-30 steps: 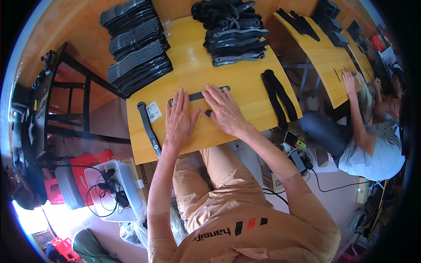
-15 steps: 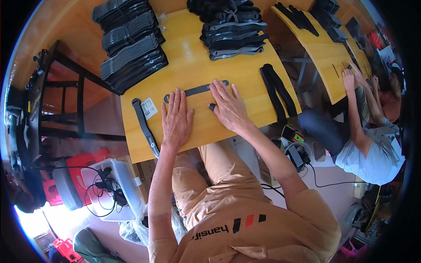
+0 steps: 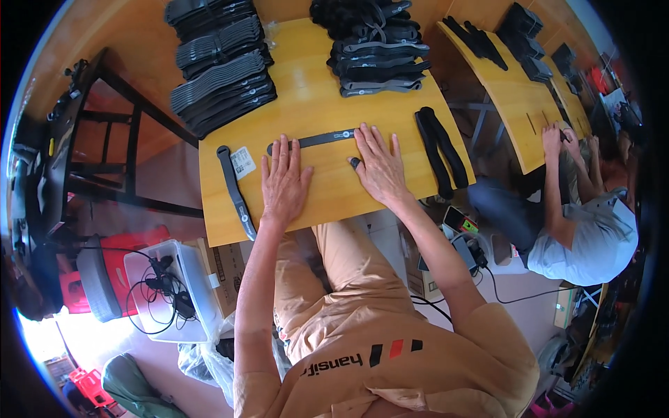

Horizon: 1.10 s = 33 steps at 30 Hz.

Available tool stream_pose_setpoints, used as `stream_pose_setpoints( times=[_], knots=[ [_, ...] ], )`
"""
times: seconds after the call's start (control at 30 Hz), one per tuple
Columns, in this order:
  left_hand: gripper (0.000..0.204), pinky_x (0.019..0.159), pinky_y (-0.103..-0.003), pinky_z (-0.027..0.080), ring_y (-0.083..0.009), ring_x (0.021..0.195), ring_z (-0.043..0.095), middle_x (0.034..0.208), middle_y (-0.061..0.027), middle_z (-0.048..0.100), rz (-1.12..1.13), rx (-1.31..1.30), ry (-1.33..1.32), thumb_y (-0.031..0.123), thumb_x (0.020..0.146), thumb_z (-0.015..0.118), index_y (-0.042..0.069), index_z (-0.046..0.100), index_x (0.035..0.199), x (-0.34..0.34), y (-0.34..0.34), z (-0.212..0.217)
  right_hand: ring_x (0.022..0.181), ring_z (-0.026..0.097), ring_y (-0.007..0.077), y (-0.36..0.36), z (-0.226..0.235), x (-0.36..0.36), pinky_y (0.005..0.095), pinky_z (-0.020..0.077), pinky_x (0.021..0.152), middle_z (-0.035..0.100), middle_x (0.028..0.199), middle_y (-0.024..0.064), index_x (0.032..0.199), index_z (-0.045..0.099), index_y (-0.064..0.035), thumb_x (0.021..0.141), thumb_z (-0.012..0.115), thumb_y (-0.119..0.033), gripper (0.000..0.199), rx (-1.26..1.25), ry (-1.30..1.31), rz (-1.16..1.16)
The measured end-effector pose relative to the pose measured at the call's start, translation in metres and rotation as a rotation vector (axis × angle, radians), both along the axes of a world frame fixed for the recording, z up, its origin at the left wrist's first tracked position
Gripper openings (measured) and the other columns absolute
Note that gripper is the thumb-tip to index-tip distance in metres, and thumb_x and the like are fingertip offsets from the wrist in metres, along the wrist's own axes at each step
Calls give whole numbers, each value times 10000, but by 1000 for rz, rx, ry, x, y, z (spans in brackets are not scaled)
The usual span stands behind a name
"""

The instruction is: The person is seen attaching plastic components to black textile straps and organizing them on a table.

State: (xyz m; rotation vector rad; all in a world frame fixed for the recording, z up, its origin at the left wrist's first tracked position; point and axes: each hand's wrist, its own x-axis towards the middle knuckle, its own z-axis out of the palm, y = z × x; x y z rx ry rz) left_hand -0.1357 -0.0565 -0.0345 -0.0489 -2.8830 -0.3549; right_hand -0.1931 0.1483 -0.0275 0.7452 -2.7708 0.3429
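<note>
Both hands lie flat and open, palms down, on the yellow wooden surface [image 3: 317,104] at the frame's centre, gripping nothing. The left hand [image 3: 284,184] and right hand [image 3: 380,167] press fingertips against a long dark strap [image 3: 317,140] stretched between them. Another dark strap [image 3: 235,191] with a white tag [image 3: 243,161] lies left. Stacks of grey straps [image 3: 219,66] fill the upper left.

Matt black fabric strap [image 3: 313,140] lies on a smooth, glossy wooden table [image 3: 313,104].
</note>
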Motion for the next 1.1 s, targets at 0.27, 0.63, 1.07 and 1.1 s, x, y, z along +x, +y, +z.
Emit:
stream_pose_setpoints(
  times=[0.27,0.63,1.07,1.1],
  knots=[
    [604,1079,-461,157,-301,1340,208,1442,-164,234,38,105,6,352,894,430,22,269,1374,-2,0,-5,1304,282,248,4,-9,-3,518,151,1061,313,1410,108,1323,355,-36,894,468,-304,518,-22,-4,6],
    [528,1061,-423,228,-303,1311,277,1395,-188,320,39,579,109,314,918,416,-14,348,1327,19,9,54,993,544,314,26,-8,-10,347,404,879,581,1048,179,1069,554,38,953,358,-273,386,-922,-185,4],
    [791,877,-382,441,-313,1038,557,1151,-296,515,-1201,2243,-427,525,878,436,-146,319,1280,169,97,266,930,564,262,25,-6,-11,347,411,846,608,957,151,1054,567,29,953,348,-359,457,-911,-231,-34],
    [741,884,-372,437,-307,1049,549,1164,-292,505,-1227,2208,-489,484,889,413,-135,318,1285,169,96,266,926,564,259,25,-9,-10,347,409,847,610,948,147,1050,570,25,951,351,-364,457,-914,-216,-29]
  ],
)
